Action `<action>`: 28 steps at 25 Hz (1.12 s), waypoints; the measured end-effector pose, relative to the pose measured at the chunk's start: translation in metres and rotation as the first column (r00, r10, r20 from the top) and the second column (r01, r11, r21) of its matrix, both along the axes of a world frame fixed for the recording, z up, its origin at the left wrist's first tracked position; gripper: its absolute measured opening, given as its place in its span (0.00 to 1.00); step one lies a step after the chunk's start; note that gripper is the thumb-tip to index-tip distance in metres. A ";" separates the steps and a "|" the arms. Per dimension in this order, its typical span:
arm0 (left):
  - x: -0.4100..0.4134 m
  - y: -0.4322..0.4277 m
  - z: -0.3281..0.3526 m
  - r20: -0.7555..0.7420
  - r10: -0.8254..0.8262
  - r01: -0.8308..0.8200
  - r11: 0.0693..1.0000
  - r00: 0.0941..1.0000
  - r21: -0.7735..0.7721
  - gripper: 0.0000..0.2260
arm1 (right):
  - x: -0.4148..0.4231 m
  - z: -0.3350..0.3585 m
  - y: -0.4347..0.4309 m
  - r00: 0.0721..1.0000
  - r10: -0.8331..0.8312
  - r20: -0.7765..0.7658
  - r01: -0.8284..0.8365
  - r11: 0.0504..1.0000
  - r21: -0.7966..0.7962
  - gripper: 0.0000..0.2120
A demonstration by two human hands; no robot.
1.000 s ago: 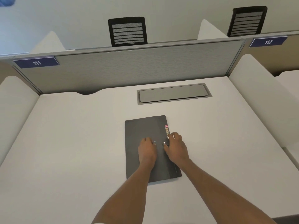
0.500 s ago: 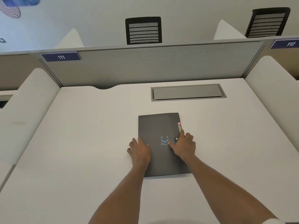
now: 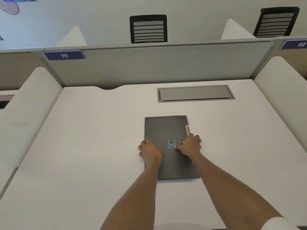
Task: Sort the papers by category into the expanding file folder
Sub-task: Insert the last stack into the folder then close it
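Folder [image 3: 166, 130] flat, long axis fwd/away

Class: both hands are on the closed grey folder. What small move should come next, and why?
Probably open the folder from its right edge. It lies flat and closed on the desk, the right hand grips that edge, and the left hand holds the left edge, steadying it.

The lettering on the dark grey flat file folder [image 3: 163, 128] is too small to read. The left hand [image 3: 150, 151] curls its fingertips out of sight past the folder's edge. The blue swirl graphic [image 3: 10, 4], upper left of the frame, is cut off.
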State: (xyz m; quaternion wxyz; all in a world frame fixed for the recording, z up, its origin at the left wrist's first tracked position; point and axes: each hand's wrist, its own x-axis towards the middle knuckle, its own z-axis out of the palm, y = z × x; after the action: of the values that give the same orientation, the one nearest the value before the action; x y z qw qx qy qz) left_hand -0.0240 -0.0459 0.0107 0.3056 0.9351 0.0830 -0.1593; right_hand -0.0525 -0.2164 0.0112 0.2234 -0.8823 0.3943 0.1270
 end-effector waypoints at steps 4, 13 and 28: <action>0.010 0.006 0.006 0.001 0.038 -0.038 0.998 0.999 -0.051 0.29 | 0.005 0.003 0.005 1.000 -0.028 0.000 0.028 0.999 -0.019 0.46; 0.070 0.029 0.029 0.058 0.083 -0.076 0.991 0.995 -0.115 0.29 | 0.059 0.025 0.034 0.996 0.014 0.089 -0.005 0.996 -0.093 0.43; 0.233 0.107 0.035 0.096 0.154 -0.131 0.969 0.983 -0.212 0.29 | 0.215 0.034 0.096 0.980 0.066 0.186 -0.060 0.997 -0.040 0.41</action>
State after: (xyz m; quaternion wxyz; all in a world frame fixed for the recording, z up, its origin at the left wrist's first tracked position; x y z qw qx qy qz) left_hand 0.2085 0.0614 0.0458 0.4149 0.8977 0.1158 -0.0922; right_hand 0.1620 -0.1206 0.0454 0.2400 -0.9061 0.3456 0.0438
